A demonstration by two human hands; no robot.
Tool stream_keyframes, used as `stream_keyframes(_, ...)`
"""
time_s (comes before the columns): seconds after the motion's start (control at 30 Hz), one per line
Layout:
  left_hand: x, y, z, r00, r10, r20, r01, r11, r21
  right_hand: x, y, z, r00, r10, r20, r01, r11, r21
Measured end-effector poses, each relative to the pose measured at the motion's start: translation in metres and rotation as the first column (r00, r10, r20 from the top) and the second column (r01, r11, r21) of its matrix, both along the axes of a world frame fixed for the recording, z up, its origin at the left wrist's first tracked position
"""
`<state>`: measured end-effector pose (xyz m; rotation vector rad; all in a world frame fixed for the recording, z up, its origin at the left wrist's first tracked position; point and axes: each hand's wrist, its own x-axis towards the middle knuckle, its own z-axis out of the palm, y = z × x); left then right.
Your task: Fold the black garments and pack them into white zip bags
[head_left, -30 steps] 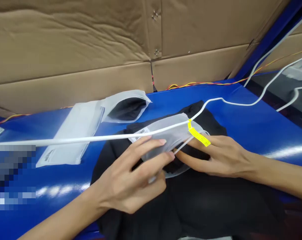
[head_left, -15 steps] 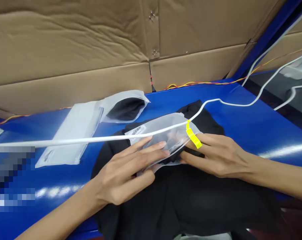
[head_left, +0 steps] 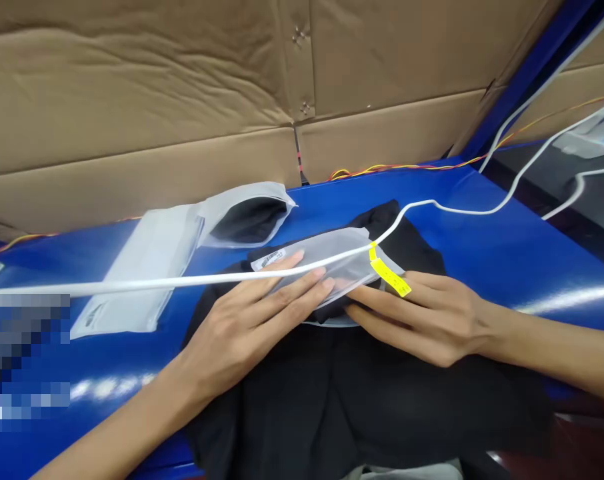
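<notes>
A frosted plastic bag [head_left: 332, 250] with a barcode label lies on a large black garment [head_left: 332, 393], and black cloth shows in its mouth. My left hand [head_left: 255, 320] lies on the bag's left part with its fingers spread flat. My right hand [head_left: 427, 313] is at the bag's right end, some fingers reaching in at the mouth; whether they pinch the cloth or bag is hidden. A white cable [head_left: 197, 278] passes over the bag, and a yellow tag [head_left: 391, 277] hangs from it near my right fingers.
Behind on the blue table [head_left: 482, 260] lie a flat frosted bag [head_left: 142, 267] and another frosted bag [head_left: 215, 207] holding something black. Brown cardboard [head_left: 182, 80] covers the back. Red and yellow wires [head_left: 407, 167] run along its foot.
My left hand has flattened, its thumb no longer showing at the bag's lower edge. My right fingers have moved left, further along the bag's mouth. The yellow tag has swung slightly.
</notes>
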<state>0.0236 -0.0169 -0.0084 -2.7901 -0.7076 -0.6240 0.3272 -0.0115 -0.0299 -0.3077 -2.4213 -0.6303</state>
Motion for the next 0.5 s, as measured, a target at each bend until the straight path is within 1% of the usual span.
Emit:
stream_keyframes(0.1, 0.003, -0.003, 0.003, 0.999, 0.014, -0.039, -0.009, 0.993, 0.120, -0.001, 0.000, 0.000, 1.000, -0.012, -0.005, 0.012, 1.000, -0.006)
stream_keyframes(0.17, 0.008, -0.008, 0.005, 0.996, 0.026, -0.090, -0.010, 0.984, 0.177, -0.001, 0.001, -0.002, 1.000, -0.016, -0.006, 0.016, 1.000, -0.011)
stream_keyframes(0.27, 0.014, -0.014, 0.006, 0.988, 0.063, -0.141, -0.034, 0.980, 0.195, -0.001, 0.002, -0.004, 1.000, 0.014, -0.026, -0.014, 1.000, -0.011)
stream_keyframes(0.37, 0.016, -0.013, 0.005, 0.986, 0.120, -0.117, -0.095, 0.975, 0.201, -0.001, 0.003, -0.005, 0.999, 0.034, -0.040, -0.034, 0.999, 0.000)
stream_keyframes(0.43, 0.016, -0.011, 0.006, 0.987, 0.120, -0.111, -0.095, 0.974, 0.207, -0.001, 0.004, -0.005, 0.998, 0.043, -0.038, -0.043, 0.999, 0.006)
stream_keyframes(0.5, 0.015, -0.009, 0.007, 0.990, 0.094, -0.102, -0.069, 0.972, 0.225, -0.001, 0.005, -0.006, 0.997, 0.068, -0.029, -0.068, 0.998, -0.001)
